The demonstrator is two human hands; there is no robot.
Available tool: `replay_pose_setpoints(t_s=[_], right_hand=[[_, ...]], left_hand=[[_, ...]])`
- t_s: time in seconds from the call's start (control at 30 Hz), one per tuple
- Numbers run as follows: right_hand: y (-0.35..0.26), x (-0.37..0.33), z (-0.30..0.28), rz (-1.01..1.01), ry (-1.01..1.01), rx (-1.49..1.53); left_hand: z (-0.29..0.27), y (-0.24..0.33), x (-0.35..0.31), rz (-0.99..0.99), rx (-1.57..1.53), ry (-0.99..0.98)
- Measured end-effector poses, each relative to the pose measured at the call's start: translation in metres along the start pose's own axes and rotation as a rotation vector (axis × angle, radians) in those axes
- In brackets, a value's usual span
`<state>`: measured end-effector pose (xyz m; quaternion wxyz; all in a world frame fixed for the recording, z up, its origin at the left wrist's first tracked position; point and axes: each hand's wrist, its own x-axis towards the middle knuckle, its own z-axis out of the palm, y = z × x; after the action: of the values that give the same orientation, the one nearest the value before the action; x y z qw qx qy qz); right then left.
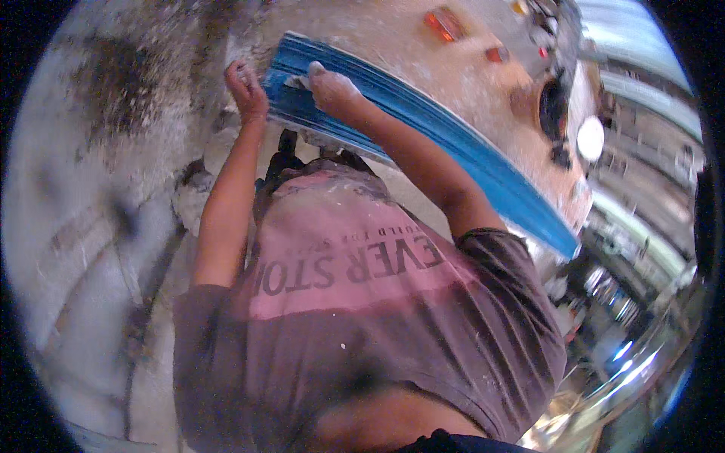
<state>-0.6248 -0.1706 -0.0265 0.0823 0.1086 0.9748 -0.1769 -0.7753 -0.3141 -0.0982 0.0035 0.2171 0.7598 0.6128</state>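
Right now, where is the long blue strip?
In the head view, the strip slopes from upper centre down rightward, beneath the right hand, with the left hand just beyond its left end.

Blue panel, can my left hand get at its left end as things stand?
Probably yes: your left hand is right beside that end of the blue panel, and nothing visible seems to block the way.

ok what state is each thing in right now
Brown work surface: streaked with whitish patches
Blue grooved panel: lying lengthwise at the near side of the work surface, whitish along its far rim
Left hand: fingers bent, nothing visible in it
Right hand: fingers curled, whitened, over the panel; grip unclear
Red-orange container: on the work surface, too blurred to tell open or closed
T-shirt: worn by the person, whitish marks toward its hem
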Motion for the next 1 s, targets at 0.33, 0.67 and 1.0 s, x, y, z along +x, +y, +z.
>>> replay_pose_setpoints(t_s=[0.33, 0.67, 1.0], right_hand=[[0.086, -0.168, 0.021, 0.376, -0.057, 0.093], [-0.023, -0.069, -0.012, 0.479, 0.023, 0.102], [0.073, -0.274, 0.013, 0.941, 0.279, 0.081]], left_hand=[[0.009, 0.003, 0.007, -0.001, 0.165, -0.103], [0.004, -0.001, 0.021, 0.167, 0.323, -0.393], [0.008, -0.003, 0.017, 0.287, 0.424, -0.478]])
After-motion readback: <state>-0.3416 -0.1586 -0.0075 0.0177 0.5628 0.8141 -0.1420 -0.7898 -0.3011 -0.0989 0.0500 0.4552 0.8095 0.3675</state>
